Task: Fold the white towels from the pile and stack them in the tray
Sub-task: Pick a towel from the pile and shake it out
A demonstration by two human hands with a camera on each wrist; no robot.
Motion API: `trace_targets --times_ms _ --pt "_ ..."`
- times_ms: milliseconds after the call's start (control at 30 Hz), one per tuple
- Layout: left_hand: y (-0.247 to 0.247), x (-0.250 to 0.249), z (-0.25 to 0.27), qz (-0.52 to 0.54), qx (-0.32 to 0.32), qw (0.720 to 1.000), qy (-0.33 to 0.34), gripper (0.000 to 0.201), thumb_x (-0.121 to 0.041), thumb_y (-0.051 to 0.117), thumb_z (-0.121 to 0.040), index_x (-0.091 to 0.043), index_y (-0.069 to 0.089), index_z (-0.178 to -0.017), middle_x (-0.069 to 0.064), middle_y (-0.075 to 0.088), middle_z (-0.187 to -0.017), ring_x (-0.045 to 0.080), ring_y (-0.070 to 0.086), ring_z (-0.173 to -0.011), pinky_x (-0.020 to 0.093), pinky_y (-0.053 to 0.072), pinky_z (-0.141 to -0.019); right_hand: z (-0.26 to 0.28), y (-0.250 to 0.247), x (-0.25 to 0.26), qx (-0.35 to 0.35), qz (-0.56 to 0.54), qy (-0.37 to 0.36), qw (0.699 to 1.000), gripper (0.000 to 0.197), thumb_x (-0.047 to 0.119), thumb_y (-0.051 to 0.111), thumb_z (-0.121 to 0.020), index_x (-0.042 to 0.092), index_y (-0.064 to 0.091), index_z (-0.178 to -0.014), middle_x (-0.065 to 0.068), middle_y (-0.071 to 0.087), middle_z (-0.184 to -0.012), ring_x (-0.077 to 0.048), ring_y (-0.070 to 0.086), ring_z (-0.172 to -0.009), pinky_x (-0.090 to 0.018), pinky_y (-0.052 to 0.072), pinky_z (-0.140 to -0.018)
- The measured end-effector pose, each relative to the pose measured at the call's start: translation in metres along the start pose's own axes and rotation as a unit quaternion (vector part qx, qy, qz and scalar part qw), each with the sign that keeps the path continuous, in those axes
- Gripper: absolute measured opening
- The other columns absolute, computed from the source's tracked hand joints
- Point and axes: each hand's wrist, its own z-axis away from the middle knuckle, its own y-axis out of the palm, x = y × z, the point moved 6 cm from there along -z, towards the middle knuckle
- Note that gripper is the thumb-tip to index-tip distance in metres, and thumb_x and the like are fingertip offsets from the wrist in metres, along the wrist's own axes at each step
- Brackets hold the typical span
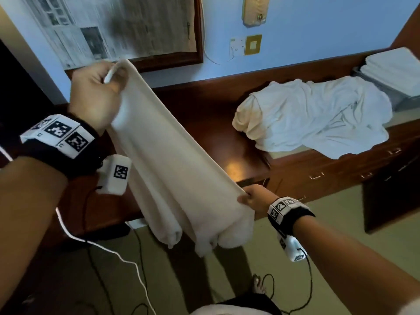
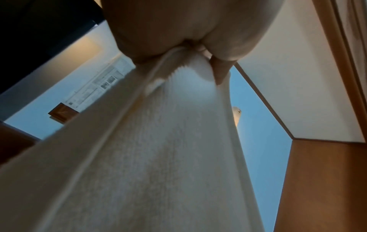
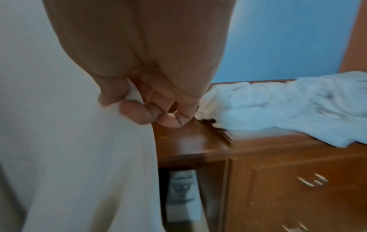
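A white towel (image 1: 168, 151) hangs stretched in the air between my two hands, in front of the wooden counter (image 1: 213, 114). My left hand (image 1: 102, 89) is raised high and pinches one corner; in the left wrist view the towel (image 2: 158, 157) drops away from my left hand (image 2: 190, 48). Lower down, my right hand (image 1: 252, 198) pinches the other top corner, with the rest of the cloth drooping below it. The right wrist view shows my right hand (image 3: 135, 100) with thumb and fingers closed on the towel (image 3: 69, 149). A crumpled pile of white towels (image 1: 318, 117) lies on the counter.
At the counter's far right a grey tray (image 1: 402, 96) holds a stack of folded white towels (image 1: 395, 69). Drawers with metal handles (image 1: 318, 176) line the counter front. A framed picture (image 1: 127, 30) hangs on the blue wall. Cables (image 1: 109, 248) trail over the floor by my foot (image 1: 259, 285).
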Motion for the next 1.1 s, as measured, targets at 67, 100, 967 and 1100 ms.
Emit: trace_targets --times_ms 67,100,967,1100 --pt "-0.012 0.009 -0.007 -0.005 -0.019 0.999 -0.025 0.034 -0.043 0.053 -0.096 -0.016 0.059 -0.077 0.003 0.048 -0.072 0.012 0.044 -0.064 0.026 0.032 -0.054 0.010 0.000 -0.043 -0.012 0.013 0.084 0.996 0.023 0.026 0.057 -0.098 0.022 0.061 -0.076 -0.005 0.066 -0.084 -0.027 0.067 -0.084 -0.033 0.053 -0.073" --pt "-0.016 0.012 -0.010 -0.007 -0.022 0.999 -0.046 0.031 -0.046 0.052 -0.094 -0.024 0.058 -0.074 -0.004 0.048 -0.066 0.008 0.043 -0.058 0.025 0.033 -0.053 0.017 -0.001 -0.063 -0.024 0.017 0.119 0.992 0.027 0.024 0.056 -0.098 0.022 0.059 -0.071 -0.005 0.064 -0.079 -0.028 0.067 -0.082 -0.035 0.054 -0.073" --pt "0.111 -0.069 0.021 0.156 0.041 0.982 -0.095 0.014 -0.018 0.058 -0.084 -0.021 0.061 -0.070 -0.004 0.057 -0.070 0.009 0.050 -0.067 0.027 0.041 -0.064 0.002 -0.210 0.210 -0.171 -0.271 -0.368 0.873 0.023 0.023 0.067 -0.092 0.002 0.068 -0.083 -0.021 0.065 -0.079 -0.019 0.055 -0.072 -0.043 0.050 -0.070" --pt "0.100 -0.064 0.023 0.163 -0.036 0.982 -0.092 0.019 0.000 0.059 -0.087 -0.010 0.054 -0.072 0.004 0.046 -0.066 0.012 0.042 -0.056 0.025 0.035 -0.052 0.010 -0.229 0.233 -0.168 -0.257 -0.406 0.861 0.023 0.017 0.062 -0.096 -0.006 0.065 -0.089 -0.011 0.060 -0.079 -0.018 0.050 -0.073 -0.034 0.044 -0.069"
